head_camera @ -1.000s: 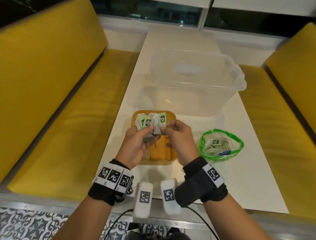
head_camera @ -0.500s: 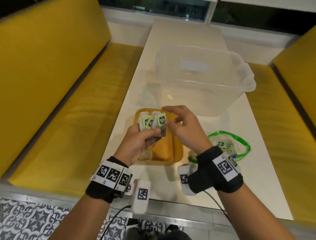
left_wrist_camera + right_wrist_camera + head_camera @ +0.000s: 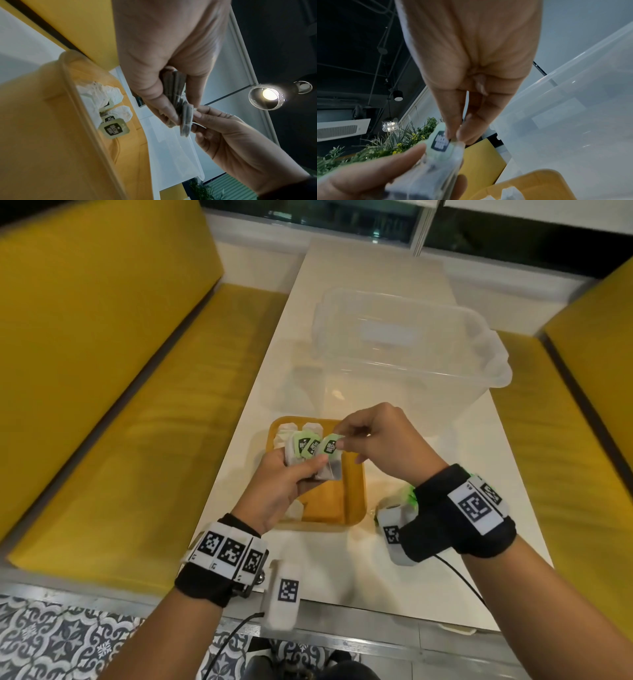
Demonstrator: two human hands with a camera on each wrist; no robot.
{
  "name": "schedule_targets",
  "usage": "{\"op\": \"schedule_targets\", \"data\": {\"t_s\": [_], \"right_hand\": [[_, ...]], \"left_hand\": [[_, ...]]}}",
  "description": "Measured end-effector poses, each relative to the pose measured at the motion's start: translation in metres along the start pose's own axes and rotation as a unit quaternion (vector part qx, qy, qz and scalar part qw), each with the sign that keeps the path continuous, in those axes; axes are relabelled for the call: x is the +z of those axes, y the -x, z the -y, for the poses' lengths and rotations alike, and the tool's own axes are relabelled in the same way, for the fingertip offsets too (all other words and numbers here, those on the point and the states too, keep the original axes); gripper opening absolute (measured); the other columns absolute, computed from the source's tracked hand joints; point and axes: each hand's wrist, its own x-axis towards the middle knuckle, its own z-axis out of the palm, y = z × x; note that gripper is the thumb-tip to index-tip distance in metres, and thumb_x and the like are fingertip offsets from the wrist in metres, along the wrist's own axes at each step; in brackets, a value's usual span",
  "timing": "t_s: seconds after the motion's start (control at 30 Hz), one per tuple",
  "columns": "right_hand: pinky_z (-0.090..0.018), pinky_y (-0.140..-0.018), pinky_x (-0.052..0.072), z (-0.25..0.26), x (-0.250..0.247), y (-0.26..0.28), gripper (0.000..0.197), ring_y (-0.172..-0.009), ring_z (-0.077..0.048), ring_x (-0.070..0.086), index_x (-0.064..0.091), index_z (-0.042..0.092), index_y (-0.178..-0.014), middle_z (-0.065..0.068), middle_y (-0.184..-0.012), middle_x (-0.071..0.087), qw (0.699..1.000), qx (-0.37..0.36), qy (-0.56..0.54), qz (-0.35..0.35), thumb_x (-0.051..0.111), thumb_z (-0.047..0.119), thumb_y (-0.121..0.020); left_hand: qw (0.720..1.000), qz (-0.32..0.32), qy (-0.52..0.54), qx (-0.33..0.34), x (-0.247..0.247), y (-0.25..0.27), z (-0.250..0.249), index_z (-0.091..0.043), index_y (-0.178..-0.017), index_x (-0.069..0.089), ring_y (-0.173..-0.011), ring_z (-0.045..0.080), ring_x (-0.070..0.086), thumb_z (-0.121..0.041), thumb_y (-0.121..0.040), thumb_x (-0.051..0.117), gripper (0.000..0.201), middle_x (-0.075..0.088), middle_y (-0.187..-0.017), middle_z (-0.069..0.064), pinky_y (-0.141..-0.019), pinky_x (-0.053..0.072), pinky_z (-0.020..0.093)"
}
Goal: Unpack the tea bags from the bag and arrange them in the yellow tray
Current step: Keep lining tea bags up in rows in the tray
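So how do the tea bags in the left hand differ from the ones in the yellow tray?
The held tea bags are bunched upright in the left hand; the tray tea bags lie loose at the yellow tray's far end. The right hand pinches a held bag's tag; nothing touches the tray ones. Both carry green tags.

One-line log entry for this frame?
left hand: holds tea bags | right hand: pinches tag of front bag | over tray | tray: some bags in

Black wrist straps, white marker tags (square codes), thin black cables
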Motion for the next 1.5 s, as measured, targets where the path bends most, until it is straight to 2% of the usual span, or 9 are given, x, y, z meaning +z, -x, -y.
{"op": "schedule_targets", "data": {"t_s": [0.1, 0.23, 0.33, 0.43, 0.53, 0.63, 0.83, 0.97, 1.5], "right_hand": [[-0.04, -0.061, 0.059, 0.003, -0.01, -0.003, 0.008, -0.066, -0.029, 0.067, 0.074, 0.009, -0.091, 0.0, -0.072, 0.064, 1.0, -0.001, 0.017, 0.004, 0.073, 0.007, -0.084], [-0.035, -0.06, 0.057, 0.007, -0.027, -0.006, 0.009, -0.064, -0.024, 0.066, 0.074, 0.008, -0.092, 0.002, -0.074, 0.065, 0.998, -0.008, 0.062, -0.012, 0.072, 0.008, -0.084], [-0.023, -0.058, 0.054, 0.01, -0.031, -0.011, 0.008, -0.059, -0.009, 0.062, 0.075, 0.008, -0.091, 0.005, -0.076, 0.066, 0.991, -0.026, 0.131, 0.007, 0.071, 0.009, -0.085], [-0.008, -0.054, 0.038, 0.009, -0.02, -0.021, 0.008, -0.054, 0.003, 0.052, 0.074, 0.009, -0.092, 0.003, -0.081, 0.065, 0.981, -0.035, 0.184, 0.046, 0.07, 0.01, -0.085], [-0.015, -0.065, 0.038, 0.002, 0.001, -0.038, 0.012, -0.068, -0.008, 0.054, 0.074, 0.009, -0.097, -0.002, -0.09, 0.066, 0.971, -0.033, 0.222, 0.076, 0.069, 0.01, -0.086], [-0.026, -0.073, 0.048, -0.008, 0.027, -0.055, 0.012, -0.081, -0.019, 0.06, 0.073, 0.009, -0.097, -0.006, -0.095, 0.068, 0.96, -0.019, 0.26, 0.099, 0.067, 0.01, -0.086], [-0.033, -0.074, 0.052, -0.024, 0.06, -0.083, 0.009, -0.084, -0.03, 0.062, 0.063, 0.015, -0.085, -0.012, -0.098, 0.066, 0.945, 0.029, 0.304, 0.112, 0.059, 0.007, -0.085], [-0.039, -0.077, 0.056, -0.029, 0.065, -0.091, 0.007, -0.081, -0.031, 0.061, 0.063, 0.009, -0.09, -0.014, -0.095, 0.063, 0.944, 0.051, 0.316, 0.08, 0.059, 0.008, -0.085], [-0.035, -0.077, 0.055, -0.034, 0.068, -0.1, 0.015, -0.087, -0.032, 0.062, 0.063, 0.003, -0.102, -0.016, -0.102, 0.062, 0.946, 0.098, 0.302, 0.06, 0.059, 0.005, -0.087]], "left_hand": [[0.999, -0.017, 0.046, -0.009, -0.001, 0.002, 0.0, -0.008, -0.113, 0.063, -0.092, 0.019, 0.071, -0.016, -0.092, 0.058, 0.023, 0.074, -0.104, 0.009, -0.071, 0.06, 0.028], [0.994, -0.085, 0.069, 0.01, -0.015, 0.007, -0.002, -0.003, -0.114, 0.064, -0.096, 0.024, 0.071, -0.017, -0.097, 0.055, 0.024, 0.072, -0.104, 0.014, -0.07, 0.06, 0.029], [0.989, -0.115, 0.075, 0.053, -0.025, 0.017, -0.008, -0.004, -0.11, 0.065, -0.093, 0.02, 0.07, -0.017, -0.098, 0.053, 0.021, 0.072, -0.1, 0.011, -0.067, 0.058, 0.025], [0.983, -0.132, 0.076, 0.099, -0.032, 0.03, -0.018, -0.008, -0.104, 0.065, -0.088, 0.015, 0.069, -0.018, -0.098, 0.051, 0.018, 0.072, -0.091, 0.004, -0.067, 0.057, 0.022], [0.977, -0.145, 0.09, 0.127, -0.038, 0.043, -0.025, -0.009, -0.103, 0.064, -0.085, 0.013, 0.068, -0.019, -0.098, 0.05, 0.018, 0.07, -0.088, 0.002, -0.066, 0.055, 0.021], [0.973, -0.153, 0.098, 0.141, -0.042, 0.054, -0.028, -0.01, -0.101, 0.065, -0.081, 0.011, 0.067, -0.018, -0.098, 0.05, 0.017, 0.069, -0.085, 0.0, -0.066, 0.055, 0.02], [0.97, -0.171, 0.09, 0.148, -0.049, 0.066, -0.029, -0.011, -0.1, 0.065, -0.081, 0.01, 0.067, -0.017, -0.099, 0.049, 0.017, 0.069, -0.082, -0.001, -0.065, 0.054, 0.018], [0.969, -0.18, 0.086, 0.144, -0.054, 0.067, -0.028, -0.011, -0.099, 0.065, -0.081, 0.01, 0.067, -0.017, -0.098, 0.049, 0.017, 0.07, -0.083, -0.001, -0.067, 0.055, 0.019], [0.98, -0.156, 0.059, 0.112, -0.046, 0.055, -0.027, -0.009, -0.107, 0.064, -0.087, 0.013, 0.068, -0.019, -0.098, 0.051, 0.019, 0.071, -0.088, 0.0, -0.068, 0.055, 0.021]]}}
